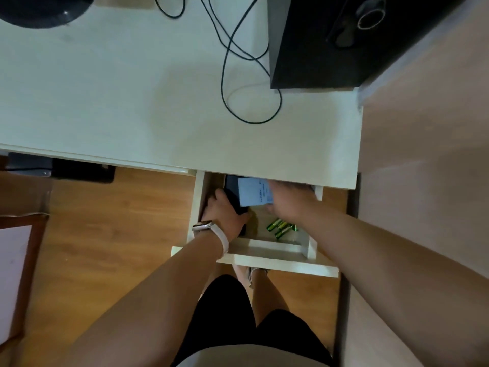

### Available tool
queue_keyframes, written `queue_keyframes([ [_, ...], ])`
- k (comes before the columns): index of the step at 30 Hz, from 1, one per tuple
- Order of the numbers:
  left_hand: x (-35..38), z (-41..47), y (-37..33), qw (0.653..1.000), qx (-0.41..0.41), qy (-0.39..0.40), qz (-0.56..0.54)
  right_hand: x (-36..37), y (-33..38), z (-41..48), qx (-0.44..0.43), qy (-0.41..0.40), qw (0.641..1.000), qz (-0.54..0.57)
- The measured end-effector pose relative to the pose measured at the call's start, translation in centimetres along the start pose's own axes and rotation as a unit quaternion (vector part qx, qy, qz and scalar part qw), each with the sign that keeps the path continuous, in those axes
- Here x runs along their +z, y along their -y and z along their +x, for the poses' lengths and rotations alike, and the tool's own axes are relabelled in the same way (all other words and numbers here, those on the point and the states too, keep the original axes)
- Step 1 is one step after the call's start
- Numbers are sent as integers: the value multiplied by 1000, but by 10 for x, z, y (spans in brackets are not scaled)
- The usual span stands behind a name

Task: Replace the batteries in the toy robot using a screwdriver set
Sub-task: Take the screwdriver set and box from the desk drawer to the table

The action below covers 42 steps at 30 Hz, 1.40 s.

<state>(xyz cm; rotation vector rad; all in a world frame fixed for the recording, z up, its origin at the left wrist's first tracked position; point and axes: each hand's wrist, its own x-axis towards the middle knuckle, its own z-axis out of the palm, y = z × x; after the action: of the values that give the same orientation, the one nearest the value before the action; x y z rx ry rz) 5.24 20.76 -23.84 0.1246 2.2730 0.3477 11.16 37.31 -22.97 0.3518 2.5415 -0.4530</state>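
Observation:
A white drawer (267,254) stands pulled out from under the desk. Inside it, my left hand (225,210) grips a flat black case (232,193) on the left side. My right hand (287,201) holds a pale blue box (252,193) that lies over the black case, with the fingers reaching back under the desk top. Several green batteries (281,227) lie loose on the drawer floor, just below my right hand. No toy robot shows in this view.
The white desk (132,102) above the drawer carries looping black cables (239,75), a black speaker box (344,41) at the right and a dark round object (45,9) at the far left. Wooden floor and my legs lie below.

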Motion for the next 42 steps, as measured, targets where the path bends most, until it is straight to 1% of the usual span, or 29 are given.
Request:
queue_keyframes([
  [5, 1, 1, -3, 1000, -9, -14, -12, 1, -5, 0, -27, -12, 1000, -3],
  [8, -1, 1, -4, 1000, -6, -4, -9, -5, -3, -7, -47, -13, 999, -10],
  [11, -6, -1, -3, 1000, 4, 11, -24, -11, -4, -18, -62, -6, 997, 37],
  [16, -20, -16, -1, 997, -7, 3, -82, -24, -5, -42, -93, -4, 992, 82],
  [19, -31, -32, -2, 994, 6, 3, -109, -36, -2, -61, -108, -27, 990, 87],
  [22, -44, -54, -3, 989, 3, 9, -148, -48, 4, -79, -103, -60, 989, 90],
  [26, -60, -87, 1, 969, -26, 24, -246, -68, 5, -100, -92, -86, 984, 129],
  [30, -71, -120, 3, 947, -46, 13, -317, -83, 9, -121, -98, -107, 977, 153],
  [36, -85, -160, 6, 909, -23, -31, -416, -94, 22, -139, -92, -145, 971, 167],
  [42, -116, -185, 19, 884, 33, -81, -460, -111, 46, -147, -101, -164, 968, 163],
])
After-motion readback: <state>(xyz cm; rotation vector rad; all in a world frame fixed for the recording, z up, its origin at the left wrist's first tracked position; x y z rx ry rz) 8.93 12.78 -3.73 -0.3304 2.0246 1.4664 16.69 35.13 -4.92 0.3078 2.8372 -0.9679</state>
